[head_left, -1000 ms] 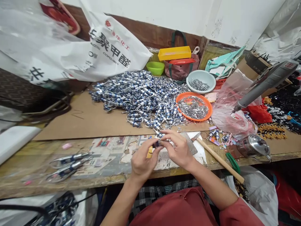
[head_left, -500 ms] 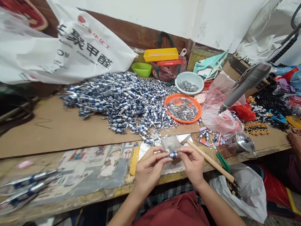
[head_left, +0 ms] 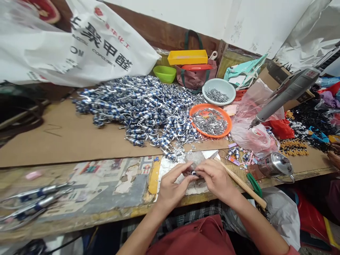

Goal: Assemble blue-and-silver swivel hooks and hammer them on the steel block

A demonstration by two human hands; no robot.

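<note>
The left hand (head_left: 171,186) and the right hand (head_left: 216,179) are drawn narrow, thumbs and fingertips pinching the 2 ends of a small blue-and-silver metal cylinder (head_left: 194,173), held near the front edge of the desk (head_left: 106,209). Most of it is hidden, so I cannot tell how its ends sit. Fingertip work like this probably goes best with a light pinch, the wrists low and the 2 ends kept in line; squeezing off-centre could make the smooth metal slip. Working close to the flat grey slab (head_left: 195,158) should keep a dropped piece within reach.

The desk is worn wood with torn printed paper, and a brown cardboard sheet (head_left: 79,145) covers its rear. On that lie a large heap of blue-and-silver metal pieces (head_left: 143,106), a round orange plastic plate (head_left: 230,124) of flat metal bits and a pale blue bowl (head_left: 233,96) of metal pins. A grey powered screwdriver (head_left: 288,95) hangs at right; a white wall (head_left: 186,19) stands behind.
</note>
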